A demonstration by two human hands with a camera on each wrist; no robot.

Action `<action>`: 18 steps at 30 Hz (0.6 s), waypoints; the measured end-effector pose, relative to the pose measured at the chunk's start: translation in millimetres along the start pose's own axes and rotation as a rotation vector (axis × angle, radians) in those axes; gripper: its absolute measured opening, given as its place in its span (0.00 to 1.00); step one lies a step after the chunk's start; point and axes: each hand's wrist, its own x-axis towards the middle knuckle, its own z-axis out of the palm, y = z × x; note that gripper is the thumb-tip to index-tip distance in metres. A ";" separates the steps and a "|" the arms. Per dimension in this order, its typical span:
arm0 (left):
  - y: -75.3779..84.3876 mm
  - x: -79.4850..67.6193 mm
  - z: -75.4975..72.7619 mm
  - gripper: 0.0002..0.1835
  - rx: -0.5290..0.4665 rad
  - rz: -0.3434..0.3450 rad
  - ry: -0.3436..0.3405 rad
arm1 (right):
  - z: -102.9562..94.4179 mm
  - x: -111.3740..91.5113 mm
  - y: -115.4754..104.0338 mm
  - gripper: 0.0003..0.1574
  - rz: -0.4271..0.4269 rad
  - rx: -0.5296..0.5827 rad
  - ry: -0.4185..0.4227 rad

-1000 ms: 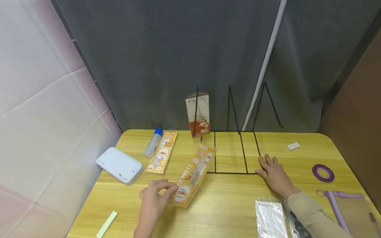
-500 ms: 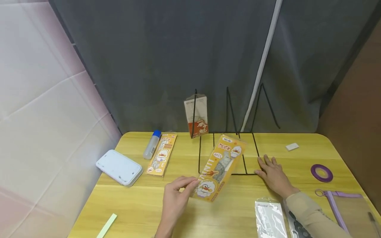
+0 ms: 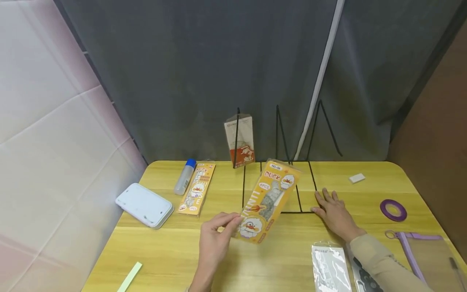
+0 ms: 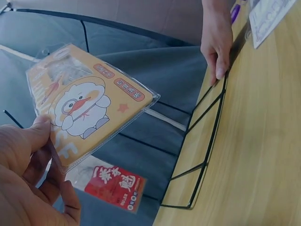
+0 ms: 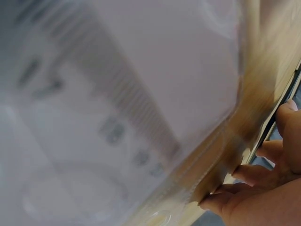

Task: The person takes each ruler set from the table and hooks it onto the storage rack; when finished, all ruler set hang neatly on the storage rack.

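Note:
My left hand (image 3: 217, 237) pinches the lower left edge of an orange duck-printed packet (image 3: 262, 219), tilted in the air above the table. Grey ruler-like pieces show through its clear window. Behind it stands a black wire rack (image 3: 298, 194), partly covered by the packet. A red-and-white packet printed "ruler" (image 4: 113, 188) leans upright at the rack's leftmost divider. With fingers spread, my right hand (image 3: 336, 215) rests at the rack's front right corner. Close to the right wrist camera, a blurred clear packet with ruler markings (image 5: 141, 94) fills much of the view.
On the left lie another orange duck packet (image 3: 197, 188), a blue-capped glue bottle (image 3: 185, 178), a white tin case (image 3: 144, 205) and a pale green strip (image 3: 129, 277). To the right are a white eraser (image 3: 356, 178), purple tape roll (image 3: 393, 210), purple-edged pouch (image 3: 427, 255) and white packet (image 3: 331, 267).
My left hand has moved right and slightly up with the orange packet, whose printed front now faces me more fully. My right hand stays at the rack's corner.

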 end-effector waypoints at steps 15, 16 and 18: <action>4.2 0.3 0.6 0.04 0.010 -0.021 0.023 | 1.6 0.3 0.7 0.41 -0.006 -0.009 0.016; 4.0 0.3 0.6 0.03 0.005 -0.018 0.021 | 1.5 0.4 0.9 0.41 -0.007 -0.008 0.013; 3.4 -0.1 0.4 0.03 -0.004 -0.017 0.019 | 0.9 0.7 1.0 0.41 -0.006 -0.007 0.008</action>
